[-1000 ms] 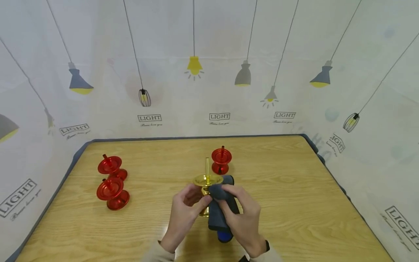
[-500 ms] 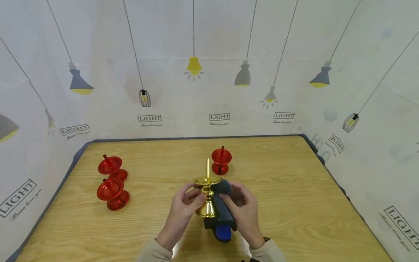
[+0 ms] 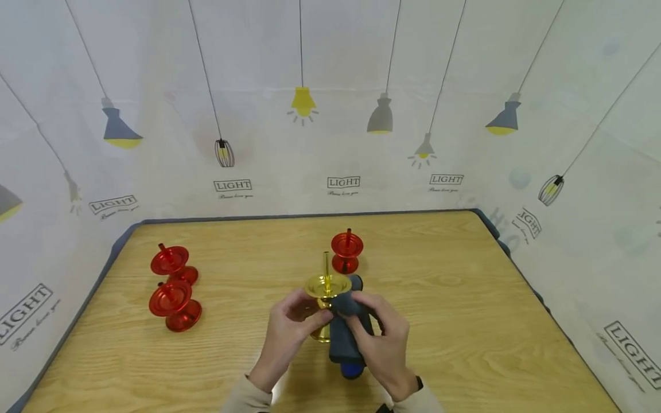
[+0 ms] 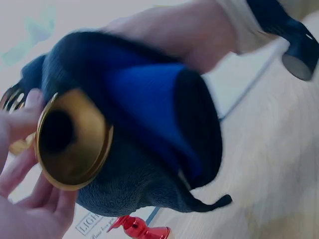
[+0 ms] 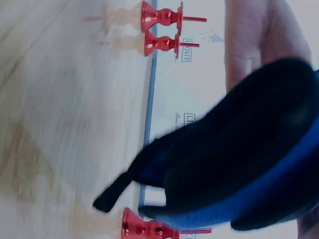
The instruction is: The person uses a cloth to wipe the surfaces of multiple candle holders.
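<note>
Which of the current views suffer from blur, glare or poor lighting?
Head: mostly sharp, with a small glare patch on the tabletop beside the left sleeve; left wrist: hazy, the dark cloth soft-edged; right wrist: worst, with the cloth blurred and nearly black in places, the tabletop pale and washed out, and the upper two red candle holders faintly reflected on it.

The sleeves (image 3: 249, 394) are beige, the wristband (image 3: 420, 383) black.

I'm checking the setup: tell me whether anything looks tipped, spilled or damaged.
Nothing stands out as odd: the three glossy red pedestal candle holders stand upright, and the shiny gold candle holder in the left hand, partly hidden by the dark blue-grey cloth, shows no visible damage.
</note>
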`<action>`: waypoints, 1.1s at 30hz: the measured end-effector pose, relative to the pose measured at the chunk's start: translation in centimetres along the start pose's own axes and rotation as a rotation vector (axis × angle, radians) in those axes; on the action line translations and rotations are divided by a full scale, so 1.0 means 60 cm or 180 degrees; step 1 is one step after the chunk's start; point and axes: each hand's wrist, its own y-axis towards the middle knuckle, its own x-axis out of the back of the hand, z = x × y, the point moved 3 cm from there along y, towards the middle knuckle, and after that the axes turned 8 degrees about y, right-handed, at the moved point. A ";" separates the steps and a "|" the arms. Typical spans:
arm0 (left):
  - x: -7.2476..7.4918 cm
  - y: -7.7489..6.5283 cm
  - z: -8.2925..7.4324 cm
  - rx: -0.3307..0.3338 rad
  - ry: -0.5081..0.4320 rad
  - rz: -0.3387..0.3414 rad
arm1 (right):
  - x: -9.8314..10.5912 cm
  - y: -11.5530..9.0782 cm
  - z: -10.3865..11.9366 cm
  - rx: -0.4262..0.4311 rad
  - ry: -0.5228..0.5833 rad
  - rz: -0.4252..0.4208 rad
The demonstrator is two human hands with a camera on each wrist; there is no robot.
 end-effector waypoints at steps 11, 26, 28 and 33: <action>0.010 -0.006 0.003 0.0153 -0.0199 0.0399 | 0.013 0.004 -0.016 -0.1272 0.0852 -0.0002; -0.002 -0.006 -0.009 0.0229 0.0257 0.0118 | 0.001 -0.006 -0.004 -0.0302 0.0108 -0.0017; 0.005 -0.006 -0.006 0.0324 0.0101 0.0213 | 0.001 -0.006 -0.005 -0.0391 0.0237 -0.0004; 0.013 -0.003 -0.001 0.0482 -0.0086 0.0216 | 0.001 -0.002 -0.014 -0.0958 0.0742 -0.0073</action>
